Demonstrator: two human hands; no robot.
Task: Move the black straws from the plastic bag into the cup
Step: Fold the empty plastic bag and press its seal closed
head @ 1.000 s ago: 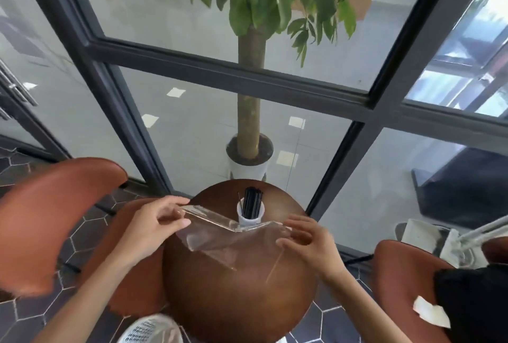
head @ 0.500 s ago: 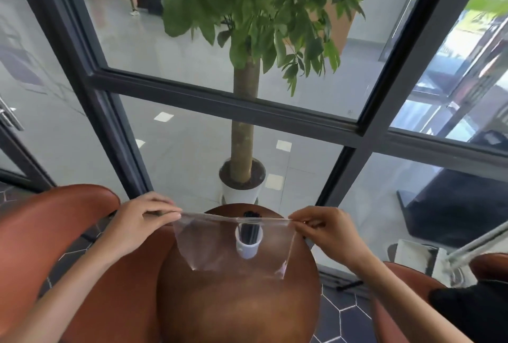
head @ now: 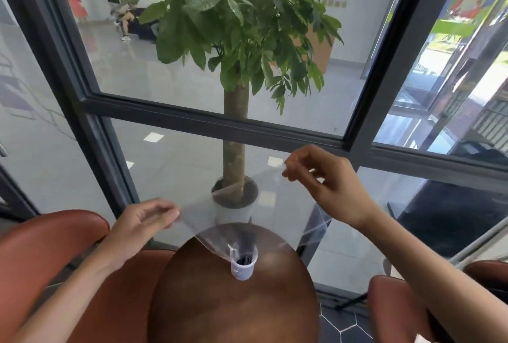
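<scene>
Bright daylight through the window [head: 302,133]; wide-angle bending, slight blur.

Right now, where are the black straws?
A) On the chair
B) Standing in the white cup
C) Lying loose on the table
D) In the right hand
B: the black straws stand inside the white cup on the round table, under the lifted plastic bag.

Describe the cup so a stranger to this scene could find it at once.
Start at the round brown table in front of the glass wall, between the reddish-brown chairs. Near its far edge stands a small white cup with black straws inside. It is the only container on the table, and the clear plastic bag held above dips to its rim.
</scene>
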